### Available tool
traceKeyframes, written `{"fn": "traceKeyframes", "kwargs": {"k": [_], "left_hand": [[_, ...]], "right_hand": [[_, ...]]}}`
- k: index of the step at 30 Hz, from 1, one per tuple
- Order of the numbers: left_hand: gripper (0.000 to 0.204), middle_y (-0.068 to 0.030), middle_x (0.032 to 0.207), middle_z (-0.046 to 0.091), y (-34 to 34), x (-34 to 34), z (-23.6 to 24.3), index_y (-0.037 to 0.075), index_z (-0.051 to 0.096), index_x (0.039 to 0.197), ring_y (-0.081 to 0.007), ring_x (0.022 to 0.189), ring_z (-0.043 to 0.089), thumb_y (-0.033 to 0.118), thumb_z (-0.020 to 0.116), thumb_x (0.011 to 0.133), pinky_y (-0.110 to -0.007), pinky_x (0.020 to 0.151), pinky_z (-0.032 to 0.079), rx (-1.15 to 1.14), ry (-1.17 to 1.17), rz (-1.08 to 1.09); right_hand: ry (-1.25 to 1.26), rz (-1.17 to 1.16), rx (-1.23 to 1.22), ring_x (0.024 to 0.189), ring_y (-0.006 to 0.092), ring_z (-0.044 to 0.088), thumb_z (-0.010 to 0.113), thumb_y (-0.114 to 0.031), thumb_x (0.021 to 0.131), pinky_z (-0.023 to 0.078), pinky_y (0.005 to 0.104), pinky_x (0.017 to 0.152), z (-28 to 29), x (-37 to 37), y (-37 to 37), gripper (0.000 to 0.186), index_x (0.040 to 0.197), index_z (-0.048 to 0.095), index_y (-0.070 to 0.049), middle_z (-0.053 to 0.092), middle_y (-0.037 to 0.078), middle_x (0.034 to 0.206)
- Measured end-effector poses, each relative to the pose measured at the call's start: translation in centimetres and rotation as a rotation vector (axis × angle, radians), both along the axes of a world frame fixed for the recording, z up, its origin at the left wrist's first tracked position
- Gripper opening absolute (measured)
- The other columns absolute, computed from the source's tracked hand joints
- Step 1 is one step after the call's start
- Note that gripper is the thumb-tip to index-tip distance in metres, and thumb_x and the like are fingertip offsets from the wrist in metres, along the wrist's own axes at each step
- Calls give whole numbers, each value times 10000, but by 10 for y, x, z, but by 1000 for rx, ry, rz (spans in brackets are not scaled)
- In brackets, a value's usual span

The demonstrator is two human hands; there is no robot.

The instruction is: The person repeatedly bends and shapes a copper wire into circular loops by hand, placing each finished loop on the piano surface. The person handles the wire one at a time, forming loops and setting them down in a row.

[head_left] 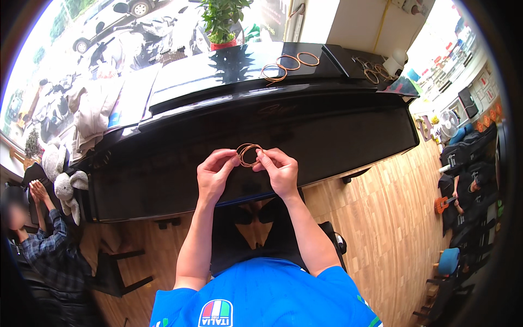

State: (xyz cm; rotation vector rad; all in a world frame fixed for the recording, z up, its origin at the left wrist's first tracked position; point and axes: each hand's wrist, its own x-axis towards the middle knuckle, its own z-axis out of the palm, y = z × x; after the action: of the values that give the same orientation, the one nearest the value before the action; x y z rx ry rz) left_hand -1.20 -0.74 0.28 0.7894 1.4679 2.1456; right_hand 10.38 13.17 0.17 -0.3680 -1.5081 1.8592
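A small coil of copper-coloured wire (242, 156) is held up between my two hands, over the black piano (180, 133). My left hand (213, 173) pinches the coil's left side between thumb and fingers. On the opposite side my right hand (281, 171) grips it the same way, thumb uppermost. Several loops show, lying loosely together. More copper-coloured wire coils (285, 67) rest in a row on the piano's glossy top, beyond my hands.
A potted plant (222, 22) stands behind the piano. Further wire coils (372, 71) lie at its right end. Cloth (92, 111) and plush toys (64, 185) are at the left. One person (43, 240) sits left; another holds a small guitar (442, 204) far right.
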Motion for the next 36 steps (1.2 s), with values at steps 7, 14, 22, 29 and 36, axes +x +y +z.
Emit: {"fn": "traceKeyframes", "kwargs": {"k": [7,14,22,29,36], "left_hand": [[180,-93,1036,713,4,12,11,-37,712,1072,-148,912,702,3,726,898,-259,820,577,-86,135,78],[309,-77,1021,720,0,5,17,-5,607,1207,-128,954,687,31,713,918,-262,884,538,-36,-22,-176],[341,-46,1024,650,3,9,13,-12,635,1150,-107,911,647,55,781,849,-255,804,523,-234,261,-85],[364,-72,1065,671,2,2,8,-9,615,1307,-124,918,648,96,673,963,-253,820,520,-97,139,-104],[383,-91,1023,728,-2,1,9,-11,588,1352,-115,902,629,191,589,1027,-234,764,487,-51,82,-176]], "right_hand": [[-21,-21,46,721,133,701,666,-32,951,565,232,651,-1,-1,0,115,999,733,48,679,72,896],[-48,97,-10,596,66,590,665,-30,954,444,198,515,4,6,8,114,1023,741,18,678,43,882],[-5,109,-21,618,81,609,656,-35,962,479,201,567,-1,4,8,139,1056,723,42,691,66,893],[1,116,-1,657,108,638,647,-27,962,519,224,626,0,5,8,158,1080,715,53,692,85,909],[1,123,14,684,113,641,645,-17,958,517,226,642,1,5,7,175,1103,717,49,682,95,950]]}}
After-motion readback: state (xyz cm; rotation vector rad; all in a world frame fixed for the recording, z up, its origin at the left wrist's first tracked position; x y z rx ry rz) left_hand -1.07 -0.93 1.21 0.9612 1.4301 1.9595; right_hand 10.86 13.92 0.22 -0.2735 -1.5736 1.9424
